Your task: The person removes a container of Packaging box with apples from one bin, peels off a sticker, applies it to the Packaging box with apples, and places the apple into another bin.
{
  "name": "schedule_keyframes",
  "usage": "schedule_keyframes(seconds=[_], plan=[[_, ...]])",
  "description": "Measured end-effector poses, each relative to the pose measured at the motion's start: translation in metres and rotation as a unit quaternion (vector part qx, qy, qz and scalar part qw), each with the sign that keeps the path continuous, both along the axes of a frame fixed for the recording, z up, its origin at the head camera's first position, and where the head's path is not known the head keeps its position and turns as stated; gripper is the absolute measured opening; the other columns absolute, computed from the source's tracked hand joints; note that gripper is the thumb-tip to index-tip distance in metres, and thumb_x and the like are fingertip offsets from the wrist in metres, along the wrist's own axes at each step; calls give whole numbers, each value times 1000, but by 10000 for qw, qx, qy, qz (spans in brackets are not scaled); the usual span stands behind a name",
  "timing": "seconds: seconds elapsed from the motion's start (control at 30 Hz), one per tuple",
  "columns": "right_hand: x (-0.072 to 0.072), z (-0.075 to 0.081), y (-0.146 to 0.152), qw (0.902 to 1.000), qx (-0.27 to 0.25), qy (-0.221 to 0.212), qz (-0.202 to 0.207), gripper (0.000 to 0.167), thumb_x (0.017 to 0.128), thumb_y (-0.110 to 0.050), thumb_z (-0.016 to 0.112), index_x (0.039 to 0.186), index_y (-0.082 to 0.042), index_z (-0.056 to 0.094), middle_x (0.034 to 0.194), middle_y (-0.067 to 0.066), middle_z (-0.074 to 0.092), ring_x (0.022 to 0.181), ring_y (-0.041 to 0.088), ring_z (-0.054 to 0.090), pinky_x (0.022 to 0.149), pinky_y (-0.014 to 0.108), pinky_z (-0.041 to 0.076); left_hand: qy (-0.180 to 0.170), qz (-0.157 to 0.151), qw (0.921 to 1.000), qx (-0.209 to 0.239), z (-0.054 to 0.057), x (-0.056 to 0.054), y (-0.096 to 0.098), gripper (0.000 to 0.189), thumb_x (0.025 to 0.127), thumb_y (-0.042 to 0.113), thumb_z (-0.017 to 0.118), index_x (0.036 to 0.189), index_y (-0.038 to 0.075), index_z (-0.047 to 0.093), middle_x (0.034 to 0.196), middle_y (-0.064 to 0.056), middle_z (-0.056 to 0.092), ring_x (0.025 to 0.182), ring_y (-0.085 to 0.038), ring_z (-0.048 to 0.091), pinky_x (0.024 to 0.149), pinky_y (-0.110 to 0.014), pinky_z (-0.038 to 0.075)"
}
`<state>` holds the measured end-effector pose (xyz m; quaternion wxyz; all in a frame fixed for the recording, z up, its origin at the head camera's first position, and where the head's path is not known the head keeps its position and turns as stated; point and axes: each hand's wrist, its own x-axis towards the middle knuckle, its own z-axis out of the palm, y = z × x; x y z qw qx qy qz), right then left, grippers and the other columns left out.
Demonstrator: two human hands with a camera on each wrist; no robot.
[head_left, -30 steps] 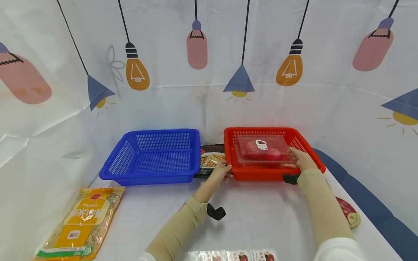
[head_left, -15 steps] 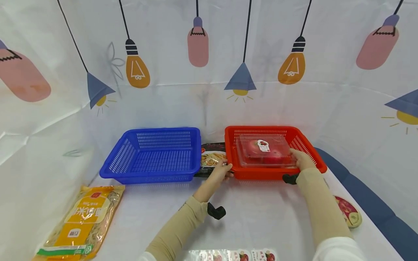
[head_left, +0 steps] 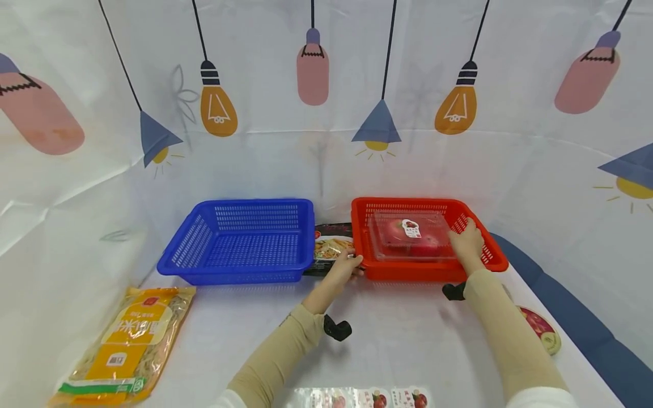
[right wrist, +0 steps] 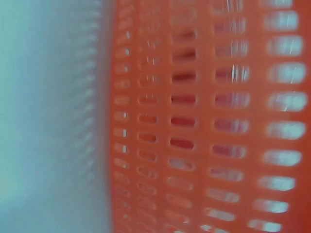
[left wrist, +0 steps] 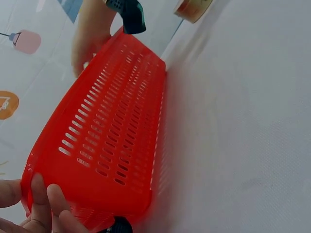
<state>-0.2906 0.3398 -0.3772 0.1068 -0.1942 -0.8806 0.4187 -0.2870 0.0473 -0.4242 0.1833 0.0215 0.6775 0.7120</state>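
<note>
A clear plastic fruit box [head_left: 411, 234] with red round fruit and a white label lies in the red basket [head_left: 408, 273]. The left hand [head_left: 344, 271] pinches the basket's near left corner; in the left wrist view its thumb and fingers [left wrist: 41, 199] lie on either side of the rim. Over the basket's right part is the right hand [head_left: 467, 243], beside the fruit box, fingers spread and apparently holding nothing. Whether its thumb touches the box cannot be told. Only the slotted wall of the red basket [right wrist: 199, 111] shows in the right wrist view.
A blue basket [head_left: 240, 277] stands to the left. A black food packet [head_left: 331, 249] lies between the baskets. At left lies a yellow noodle bag [head_left: 122, 345]. Apple-printed labels [head_left: 367, 398] lie at the front, a roll of tape [head_left: 541, 328] at the right edge.
The right hand has come off the fruit box's right edge and shifted up and slightly right, its fingers spreading. The box has settled slightly right in the red basket. The left hand stays at the corner.
</note>
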Motion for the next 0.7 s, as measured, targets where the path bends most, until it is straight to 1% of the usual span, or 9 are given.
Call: schedule_keyframes(seconds=[0.07, 0.13, 0.27, 0.33, 0.43, 0.47, 0.5, 0.6, 0.7], plan=[[1, 2, -6, 9952, 810, 541, -13, 70, 92, -18, 49, 147, -1, 9, 143, 29, 24, 129, 46, 20, 104, 62, 21, 28, 17, 10000, 16, 0, -2, 1, 38, 97, 17, 46, 131, 2, 37, 76, -2, 55, 58, -8, 50, 56, -23, 38], [5, 4, -14, 9836, 1474, 1029, 121, 68, 90, -13, 51, 146, -1, 14, 141, 30, 26, 131, 46, 17, 106, 62, 13, 32, 46, 10000, 42, 1, -3, 1, 38, 97, 17, 46, 132, 2, 37, 78, -3, 55, 59, -8, 50, 59, -26, 38], [17, 5, -32, 9596, 2261, 1582, 553, 67, 86, -9, 55, 144, -1, 22, 140, 30, 29, 134, 47, 13, 108, 61, 6, 110, 81, 9999, 41, -1, -6, 2, 39, 97, 17, 46, 131, 1, 37, 81, -5, 56, 60, -8, 50, 62, -28, 39], [24, 4, -40, 9528, 2400, 1703, 751, 67, 85, -9, 58, 143, -2, 24, 139, 30, 31, 133, 47, 15, 108, 61, 8, 134, 55, 9999, 56, -1, -6, 2, 40, 98, 18, 45, 132, 0, 36, 86, -10, 59, 61, -8, 52, 63, -28, 41], [37, 1, -51, 9513, 2368, 1716, 979, 71, 84, -9, 61, 144, -4, 24, 139, 29, 32, 133, 46, 15, 108, 61, 10, 112, -17, 9999, 90, -2, -3, 2, 44, 98, 21, 44, 135, 0, 33, 102, -16, 61, 67, -17, 58, 72, -35, 47], [41, 0, -53, 9505, 2360, 1727, 1050, 72, 83, -10, 62, 144, -4, 24, 139, 28, 32, 133, 46, 16, 107, 62, 10, 97, -65, 9999, 53, -3, -3, 0, 48, 98, 26, 46, 136, 1, 32, 105, -16, 60, 70, -17, 60, 73, -35, 48], [45, -1, -56, 9499, 2346, 1736, 1115, 73, 82, -9, 62, 144, -4, 24, 139, 28, 31, 133, 46, 16, 107, 62, 10, 195, -125, 9997, 61, -17, -11, 1, 53, 96, 33, 48, 138, 4, 31, 109, -15, 60, 71, -18, 61, 73, -37, 50], [58, -3, -64, 9456, 2388, 1807, 1273, 73, 81, -10, 62, 143, -4, 25, 139, 28, 31, 133, 46, 16, 107, 63, 8, 445, -275, 9984, -218, -12, 1, -9, 60, 95, 37, 48, 142, 6, 27, 120, -17, 54, 94, -30, 61, 84, -45, 49], [71, -6, -70, 9361, 2581, 1986, 1328, 72, 78, -10, 62, 142, -4, 29, 139, 28, 33, 132, 46, 18, 107, 63, 9, 1236, -436, 9892, -657, -3, 20, -27, 60, 96, 37, 47, 144, 7, 26, 124, -20, 49, 106, -35, 54, 87, -48, 47]])
